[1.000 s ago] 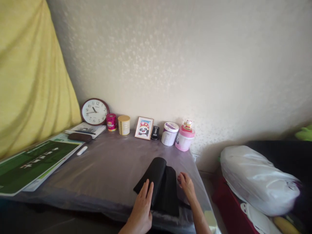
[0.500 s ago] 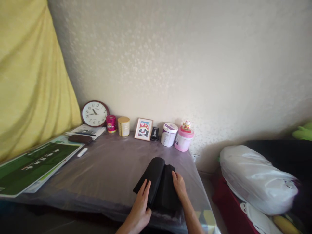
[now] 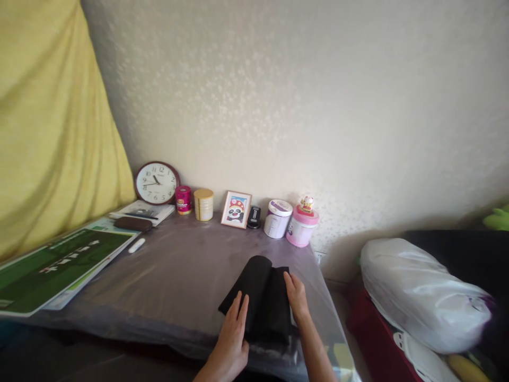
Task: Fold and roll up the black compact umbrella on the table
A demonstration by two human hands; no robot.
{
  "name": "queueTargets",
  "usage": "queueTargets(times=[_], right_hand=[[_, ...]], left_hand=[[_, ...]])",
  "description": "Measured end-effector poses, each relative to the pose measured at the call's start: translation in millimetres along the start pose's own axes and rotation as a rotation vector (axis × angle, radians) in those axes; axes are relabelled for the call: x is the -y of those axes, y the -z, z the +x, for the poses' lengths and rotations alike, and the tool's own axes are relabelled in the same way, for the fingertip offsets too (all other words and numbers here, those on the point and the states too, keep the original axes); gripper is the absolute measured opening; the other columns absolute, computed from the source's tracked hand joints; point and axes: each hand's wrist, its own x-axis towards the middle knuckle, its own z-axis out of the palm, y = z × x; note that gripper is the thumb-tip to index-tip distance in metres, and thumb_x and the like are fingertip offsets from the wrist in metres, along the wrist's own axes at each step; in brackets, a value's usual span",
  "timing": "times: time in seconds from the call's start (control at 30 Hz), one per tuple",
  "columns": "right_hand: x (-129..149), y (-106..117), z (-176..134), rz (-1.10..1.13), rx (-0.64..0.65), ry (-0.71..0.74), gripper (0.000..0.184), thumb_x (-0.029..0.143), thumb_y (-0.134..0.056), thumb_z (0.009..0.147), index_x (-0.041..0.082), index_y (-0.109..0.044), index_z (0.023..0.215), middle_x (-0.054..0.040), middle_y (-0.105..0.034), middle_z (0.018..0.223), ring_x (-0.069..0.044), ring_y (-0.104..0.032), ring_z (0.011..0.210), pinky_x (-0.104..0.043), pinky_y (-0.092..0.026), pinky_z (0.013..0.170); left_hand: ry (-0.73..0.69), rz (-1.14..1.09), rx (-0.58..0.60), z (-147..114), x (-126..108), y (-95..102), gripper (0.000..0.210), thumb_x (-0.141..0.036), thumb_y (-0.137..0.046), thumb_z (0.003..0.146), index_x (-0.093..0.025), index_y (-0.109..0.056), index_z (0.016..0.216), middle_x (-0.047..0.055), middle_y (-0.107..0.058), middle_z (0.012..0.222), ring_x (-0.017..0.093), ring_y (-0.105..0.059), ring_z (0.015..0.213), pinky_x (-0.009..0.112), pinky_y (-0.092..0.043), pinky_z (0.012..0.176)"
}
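Note:
A black folded cloth (image 3: 264, 302) lies near the front right of the table, its left part raised in a rounded fold and its right part flatter. My left hand (image 3: 233, 334) is at the lower left of the cloth, fingers extended over the rounded fold and thumb near its lower edge. Along the right edge, my right hand (image 3: 296, 294) pinches the flatter part, thumb side uppermost. The undersides of both hands' grips are hidden.
A plastic-covered table (image 3: 175, 281) holds a clock (image 3: 157, 183), tins, a panda picture (image 3: 236, 210) and lidded tubs (image 3: 277, 218) along the wall. Green-printed sheets (image 3: 63, 265) and a white marker-like object (image 3: 137, 245) lie left. A white plastic bag (image 3: 421, 297) bulges beyond the right edge.
My right hand and the cloth's right part have shifted slightly right, and that part lies a little wider and straighter. My left hand keeps its place on the fold. The view has shifted slightly.

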Motion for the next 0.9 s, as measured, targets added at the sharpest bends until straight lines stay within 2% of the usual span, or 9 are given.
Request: queueTargets(times=[0.17, 0.37, 0.43, 0.53, 0.6, 0.7, 0.9], right_hand=[[22, -23, 11, 0.069, 0.043, 0.022, 0.041, 0.051, -0.043, 0.079, 0.016, -0.060, 0.070, -0.0031, -0.061, 0.063, -0.016, -0.054, 0.062, -0.025, -0.042, 0.058], [26, -62, 23, 0.069, 0.085, -0.042, 0.036, 0.042, -0.045, 0.079, 0.013, -0.063, 0.089, -0.0100, -0.069, 0.080, -0.021, -0.063, 0.075, -0.029, -0.048, 0.067], [26, -73, 24, 0.045, 0.101, -0.078, 0.035, 0.040, -0.045, 0.079, 0.013, -0.062, 0.094, -0.0096, -0.069, 0.079, -0.021, -0.065, 0.072, -0.029, -0.050, 0.063], [25, -86, 23, 0.047, 0.161, -0.123, 0.036, 0.041, -0.041, 0.082, 0.015, -0.058, 0.102, -0.0048, -0.067, 0.067, -0.017, -0.062, 0.049, -0.027, -0.047, 0.044], [24, -90, 22, 0.055, 0.200, -0.148, 0.035, 0.040, -0.041, 0.083, 0.015, -0.055, 0.104, -0.0028, -0.065, 0.063, -0.015, -0.057, 0.038, -0.026, -0.043, 0.037], [28, -92, 21, 0.054, 0.228, -0.159, 0.031, 0.036, -0.043, 0.082, 0.015, -0.051, 0.104, -0.0025, -0.065, 0.063, -0.014, -0.056, 0.038, -0.024, -0.043, 0.037], [47, -86, 12, 0.050, 0.417, -0.146, 0.023, 0.032, -0.037, 0.086, 0.017, -0.048, 0.099, 0.0015, -0.065, 0.060, -0.010, -0.058, 0.041, -0.019, -0.040, 0.039]], left_hand=[[-0.019, 0.036, -0.051, -1, 3, -9.1, 0.096, 0.005, -0.038, 0.052, -0.018, -0.009, 0.141, 0.011, -0.004, 0.151, 0.024, -0.013, 0.137, 0.041, -0.027, 0.109], [0.010, 0.098, -0.012, 2, -1, -8.5, 0.096, 0.003, -0.043, 0.047, -0.009, -0.016, 0.139, 0.016, -0.005, 0.150, 0.025, -0.014, 0.137, 0.038, -0.025, 0.110], [0.021, 0.116, 0.001, 3, -3, -6.1, 0.092, 0.002, -0.043, 0.047, -0.007, -0.022, 0.137, 0.017, -0.009, 0.149, 0.025, -0.014, 0.137, 0.039, -0.025, 0.111], [0.016, 0.123, 0.018, 3, -6, -0.6, 0.090, 0.000, -0.044, 0.048, -0.009, -0.026, 0.135, 0.016, -0.014, 0.148, 0.027, -0.016, 0.136, 0.043, -0.025, 0.111], [0.013, 0.121, 0.021, 3, -8, 3.4, 0.090, -0.001, -0.044, 0.048, -0.009, -0.025, 0.136, 0.016, -0.015, 0.148, 0.027, -0.017, 0.136, 0.042, -0.025, 0.111], [0.025, 0.138, 0.010, 2, -8, 4.8, 0.089, -0.001, -0.044, 0.050, -0.007, -0.024, 0.136, 0.016, -0.017, 0.148, 0.025, -0.019, 0.136, 0.037, -0.026, 0.111], [0.091, 0.221, -0.019, -7, 18, -15.4, 0.068, -0.007, -0.045, 0.061, -0.011, -0.038, 0.129, 0.015, -0.041, 0.137, 0.027, -0.037, 0.128, 0.041, -0.034, 0.105]])
